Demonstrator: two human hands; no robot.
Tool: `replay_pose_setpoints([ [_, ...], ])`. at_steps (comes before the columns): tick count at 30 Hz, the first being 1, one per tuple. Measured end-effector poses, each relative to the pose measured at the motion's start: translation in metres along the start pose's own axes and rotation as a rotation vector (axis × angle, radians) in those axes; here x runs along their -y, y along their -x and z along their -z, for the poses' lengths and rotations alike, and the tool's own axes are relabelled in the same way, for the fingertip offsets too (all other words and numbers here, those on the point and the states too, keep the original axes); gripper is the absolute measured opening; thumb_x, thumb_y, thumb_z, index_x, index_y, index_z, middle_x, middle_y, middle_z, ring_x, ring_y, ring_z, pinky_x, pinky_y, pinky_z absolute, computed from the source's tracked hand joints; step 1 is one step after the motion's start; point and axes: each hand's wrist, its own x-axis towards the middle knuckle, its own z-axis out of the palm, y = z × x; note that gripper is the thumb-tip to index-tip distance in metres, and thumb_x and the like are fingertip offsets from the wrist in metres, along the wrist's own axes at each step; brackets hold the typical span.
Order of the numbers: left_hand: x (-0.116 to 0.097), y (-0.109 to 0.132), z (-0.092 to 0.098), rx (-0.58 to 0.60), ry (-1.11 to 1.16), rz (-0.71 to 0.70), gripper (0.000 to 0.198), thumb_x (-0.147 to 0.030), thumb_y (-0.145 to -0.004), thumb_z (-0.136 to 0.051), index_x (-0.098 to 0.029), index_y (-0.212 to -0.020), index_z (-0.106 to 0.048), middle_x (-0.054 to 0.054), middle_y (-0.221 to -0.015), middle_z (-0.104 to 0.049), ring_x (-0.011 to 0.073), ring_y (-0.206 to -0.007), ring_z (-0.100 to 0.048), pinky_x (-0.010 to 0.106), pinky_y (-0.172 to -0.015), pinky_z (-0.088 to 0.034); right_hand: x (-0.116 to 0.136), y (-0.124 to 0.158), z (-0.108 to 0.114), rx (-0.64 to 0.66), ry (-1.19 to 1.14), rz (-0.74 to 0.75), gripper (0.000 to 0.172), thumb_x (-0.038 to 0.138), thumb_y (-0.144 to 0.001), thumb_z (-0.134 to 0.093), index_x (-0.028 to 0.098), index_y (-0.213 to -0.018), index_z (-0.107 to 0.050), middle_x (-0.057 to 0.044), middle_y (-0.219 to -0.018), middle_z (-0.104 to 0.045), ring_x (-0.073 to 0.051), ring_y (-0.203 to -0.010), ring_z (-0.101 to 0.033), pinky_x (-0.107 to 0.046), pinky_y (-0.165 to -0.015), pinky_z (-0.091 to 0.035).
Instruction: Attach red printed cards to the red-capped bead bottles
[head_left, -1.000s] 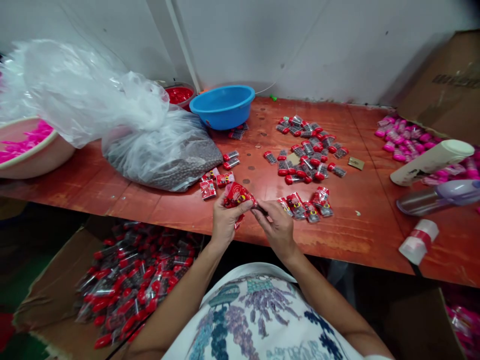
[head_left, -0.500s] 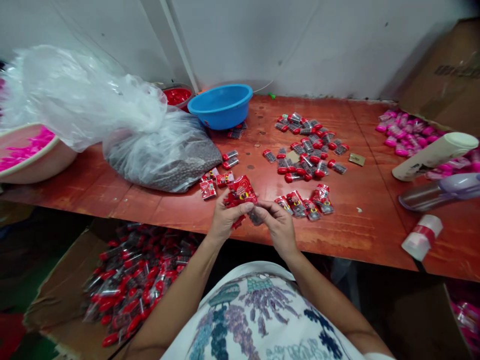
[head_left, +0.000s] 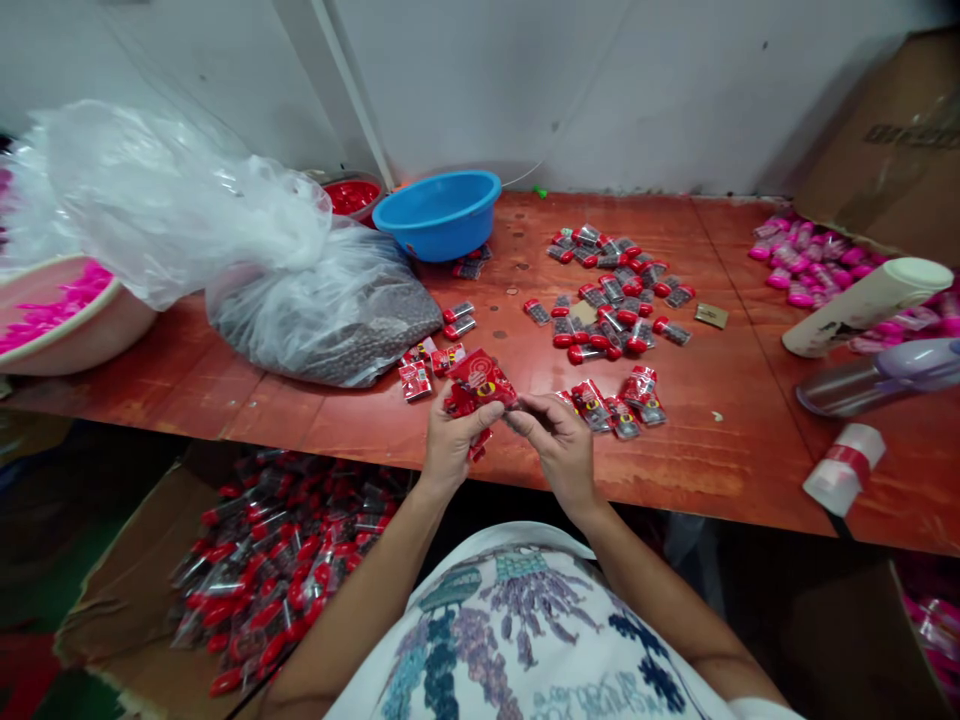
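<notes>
My left hand is closed around several red printed packets, its thumb across their front. Just to the right, my right hand pinches at the near right edge of these packets; its fingertips partly hide that spot. Both hands are held over the table's front edge. Beyond the left hand lie a few small red-and-white packets. Right of my hands is a group of red-topped packets with dark contents. Farther back, small clear containers with red caps are heaped loosely.
A clear bag of dark beads and a blue basin stand left of centre. At far left is a bowl of pink pieces. Bottles stand at right. Below the table, a carton holds red-capped containers.
The top red packet has tilted leftward, and the clear dark part seen between my hands is now mostly hidden. My right fingertips have moved slightly up against the packets' edge.
</notes>
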Motion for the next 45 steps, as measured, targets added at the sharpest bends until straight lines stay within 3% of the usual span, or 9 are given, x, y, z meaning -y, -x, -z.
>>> replay_pose_setpoints([
  [6,-0.004,0.003,-0.006,-0.066,-0.044,0.017,0.047,-0.018,-0.046,-0.087,-0.016,-0.088,-0.066,-0.004,-0.062,-0.065,0.0074,-0.044,-0.053,0.017,-0.042,-0.041,-0.002,0.001,0.005,0.011,0.243,0.254,0.024,0.026,-0.086,-0.062,0.025,-0.109,-0.066,-0.005,-0.094,-0.067,-0.018,-0.088,-0.061,-0.032,-0.08,-0.05],
  [9,-0.009,0.003,-0.005,-0.019,-0.078,0.042,0.042,-0.02,-0.049,-0.086,-0.015,-0.085,-0.066,-0.003,-0.062,-0.066,0.0089,-0.046,-0.056,0.018,-0.044,-0.043,0.0,0.002,0.004,0.013,0.164,0.144,0.021,0.029,-0.086,-0.061,0.025,-0.105,-0.068,-0.004,-0.094,-0.068,-0.018,-0.086,-0.062,-0.032,-0.079,-0.051],
  [14,-0.008,0.002,-0.004,0.065,-0.087,0.035,0.033,-0.022,-0.055,-0.083,-0.016,-0.083,-0.066,0.0,-0.069,-0.069,0.0115,-0.055,-0.061,0.019,-0.049,-0.047,0.001,0.003,-0.002,-0.034,-0.241,-0.18,0.024,0.031,-0.083,-0.063,0.025,-0.107,-0.062,0.0,-0.083,-0.066,-0.014,-0.071,-0.062,-0.025,-0.059,-0.052],
  [17,-0.004,0.002,-0.005,0.029,-0.056,0.032,0.036,-0.023,-0.054,-0.084,-0.017,-0.086,-0.067,0.001,-0.075,-0.071,0.0105,-0.053,-0.06,0.018,-0.045,-0.045,0.0,0.004,-0.003,-0.049,-0.287,-0.183,0.024,0.029,-0.082,-0.064,0.025,-0.105,-0.063,0.0,-0.09,-0.067,-0.014,-0.077,-0.064,-0.024,-0.06,-0.053],
  [22,0.001,0.0,-0.002,0.004,-0.032,0.041,0.036,-0.028,-0.058,-0.082,-0.015,-0.089,-0.068,0.0,-0.068,-0.068,0.0023,-0.034,-0.038,0.016,-0.032,-0.03,0.001,0.006,-0.001,0.038,-0.227,-0.179,0.037,0.025,-0.075,-0.07,0.026,-0.112,-0.065,-0.003,-0.109,-0.067,-0.019,-0.099,-0.062,-0.034,-0.088,-0.051],
  [24,0.002,0.001,-0.001,0.032,-0.027,0.048,0.034,-0.027,-0.058,-0.082,-0.015,-0.086,-0.068,0.0,-0.068,-0.068,0.0022,-0.034,-0.038,0.017,-0.034,-0.033,0.001,0.006,-0.001,0.03,-0.327,-0.262,0.034,0.027,-0.074,-0.07,0.025,-0.108,-0.067,-0.003,-0.103,-0.069,-0.019,-0.092,-0.064,-0.033,-0.08,-0.055],
  [29,0.004,0.003,-0.002,0.047,0.01,0.04,0.03,-0.027,-0.057,-0.083,-0.015,-0.081,-0.068,0.001,-0.068,-0.068,0.0077,-0.049,-0.055,0.019,-0.047,-0.046,0.002,0.004,-0.003,0.007,-0.526,-0.402,0.031,0.025,-0.067,-0.075,0.022,-0.097,-0.071,-0.001,-0.09,-0.072,-0.015,-0.074,-0.065,-0.026,-0.062,-0.056],
  [35,0.009,0.005,0.0,0.035,0.071,0.077,0.033,-0.037,-0.061,-0.08,-0.017,-0.08,-0.063,-0.011,-0.04,-0.04,0.0028,-0.03,-0.028,0.016,-0.032,-0.027,0.003,0.002,0.0,0.012,-0.512,-0.397,0.036,0.028,-0.069,-0.075,0.023,-0.105,-0.069,-0.002,-0.094,-0.073,-0.015,-0.074,-0.066,-0.029,-0.064,-0.057],
  [45,0.017,0.025,-0.023,-0.156,0.009,0.014,0.039,-0.042,-0.066,-0.076,-0.016,-0.057,-0.049,-0.009,-0.038,-0.037,0.0029,-0.032,-0.028,0.017,-0.034,-0.025,-0.002,0.01,-0.011,-0.123,-0.464,-0.296,0.028,0.027,-0.073,-0.072,0.023,-0.101,-0.067,0.0,-0.092,-0.069,-0.014,-0.078,-0.064,-0.027,-0.068,-0.057],
])
